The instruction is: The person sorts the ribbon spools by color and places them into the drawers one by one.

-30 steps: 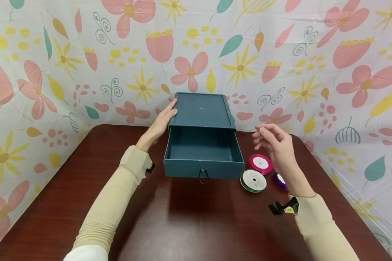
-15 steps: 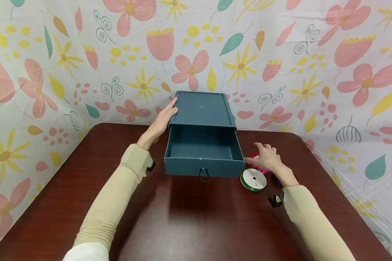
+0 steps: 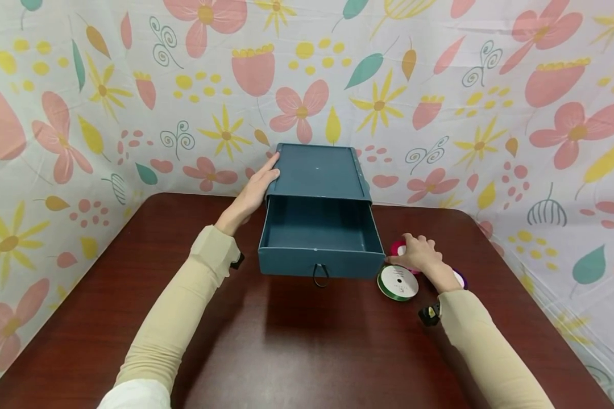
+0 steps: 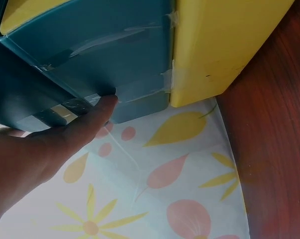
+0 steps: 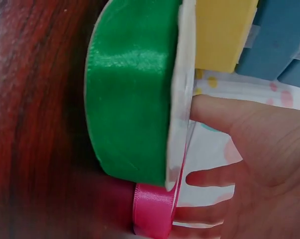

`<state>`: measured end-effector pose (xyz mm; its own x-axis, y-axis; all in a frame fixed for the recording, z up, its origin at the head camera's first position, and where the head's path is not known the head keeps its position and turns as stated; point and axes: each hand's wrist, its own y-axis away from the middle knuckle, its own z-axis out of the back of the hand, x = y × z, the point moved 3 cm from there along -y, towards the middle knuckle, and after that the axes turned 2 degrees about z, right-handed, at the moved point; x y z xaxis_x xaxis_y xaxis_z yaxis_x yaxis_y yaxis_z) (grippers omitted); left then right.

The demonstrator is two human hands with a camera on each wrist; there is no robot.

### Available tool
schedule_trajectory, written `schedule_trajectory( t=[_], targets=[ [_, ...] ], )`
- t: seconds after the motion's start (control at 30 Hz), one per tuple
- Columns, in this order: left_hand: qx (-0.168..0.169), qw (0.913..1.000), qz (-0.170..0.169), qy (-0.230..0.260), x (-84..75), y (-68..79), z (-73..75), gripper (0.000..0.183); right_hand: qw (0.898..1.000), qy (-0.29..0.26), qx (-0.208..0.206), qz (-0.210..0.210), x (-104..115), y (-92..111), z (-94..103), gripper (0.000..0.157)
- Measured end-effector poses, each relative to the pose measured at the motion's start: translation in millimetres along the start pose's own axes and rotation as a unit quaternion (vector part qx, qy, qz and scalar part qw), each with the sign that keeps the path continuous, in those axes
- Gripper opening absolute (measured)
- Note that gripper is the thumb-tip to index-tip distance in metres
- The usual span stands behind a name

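Observation:
A dark blue drawer box (image 3: 317, 173) stands at the table's back, its drawer (image 3: 297, 262) pulled out toward me and bare inside. My left hand (image 3: 249, 199) rests along the box's left side; in the left wrist view an outstretched finger (image 4: 97, 117) touches the blue side. To the right of the drawer, my right hand (image 3: 420, 255) spreads over a pink ribbon spool (image 5: 154, 211), partly covering it. Its fingertips come right at the pink spool's face, the fingers fairly straight. A green ribbon spool (image 3: 398, 284) with a white label lies just in front, near the thumb.
Below the blue box is a yellow section (image 4: 214, 50), visible in both wrist views. A purple spool (image 3: 459, 278) lies right of my right wrist, partly hidden. Patterned cloth (image 3: 302, 68) hangs close behind the dark wooden table (image 3: 317, 352). A looped pull (image 3: 320, 275) sticks out from the drawer front.
My right hand has come down from above the spools onto the pink one, the fingers spreading. The left hand and the drawer box stay where they were.

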<state>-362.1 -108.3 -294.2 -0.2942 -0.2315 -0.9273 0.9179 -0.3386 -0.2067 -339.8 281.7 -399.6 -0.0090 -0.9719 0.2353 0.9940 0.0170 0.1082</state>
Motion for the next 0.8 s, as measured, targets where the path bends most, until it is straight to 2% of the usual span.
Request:
schedule_trajectory(
  t=[0.3, 0.53, 0.8],
  targets=[
    [-0.008, 0.9999, -0.004, -0.005, 1.7, -1.4, 0.3, 0.058, 1.000, 0.003, -0.016, 0.010, -1, -2, -2.4, 0.085],
    [-0.006, 0.9999, -0.006, -0.008, 2.0, -1.0, -0.7, 0.058, 0.998, 0.004, -0.052, 0.036, -3, 0, -0.4, 0.080],
    [-0.007, 1.0000, -0.006, -0.003, 2.1, -1.1, -0.1, 0.057, 0.993, 0.005, -0.098, 0.071, 8, 9, 14.9, 0.076]
  ],
)
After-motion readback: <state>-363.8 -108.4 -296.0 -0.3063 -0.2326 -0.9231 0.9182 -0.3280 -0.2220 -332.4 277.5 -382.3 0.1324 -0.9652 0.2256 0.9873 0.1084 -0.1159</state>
